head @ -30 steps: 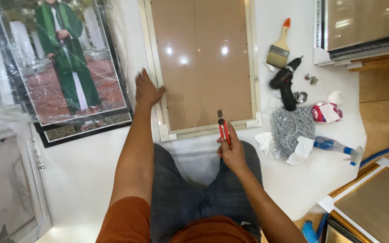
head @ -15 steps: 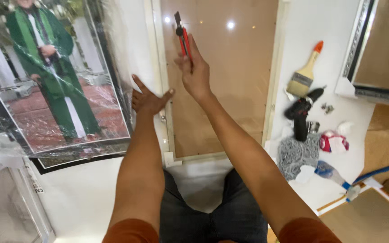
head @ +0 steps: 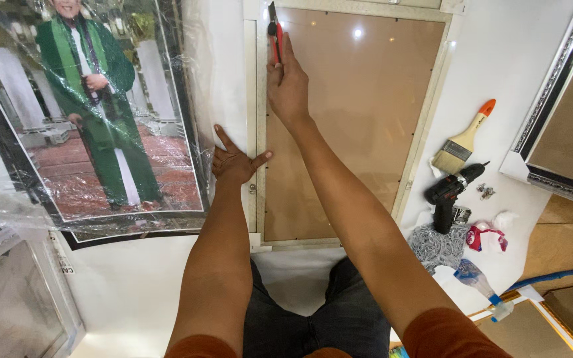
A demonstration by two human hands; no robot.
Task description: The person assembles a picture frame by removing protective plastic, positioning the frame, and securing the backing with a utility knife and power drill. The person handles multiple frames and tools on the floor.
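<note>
Head view: right hand (head: 288,86) grips the red-handled cutter (head: 274,33) at the picture frame (head: 353,126)'s far left corner, blade pointing away, long axis running along the frame's left rail. Left hand (head: 233,162), fingers spread and holding nothing, presses that rail, nearer the body.

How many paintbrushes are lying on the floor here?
1. The paintbrush, with an orange-tipped handle, lies right of the frame, just above the drill. The cloth and clutter below could hide another.
</note>
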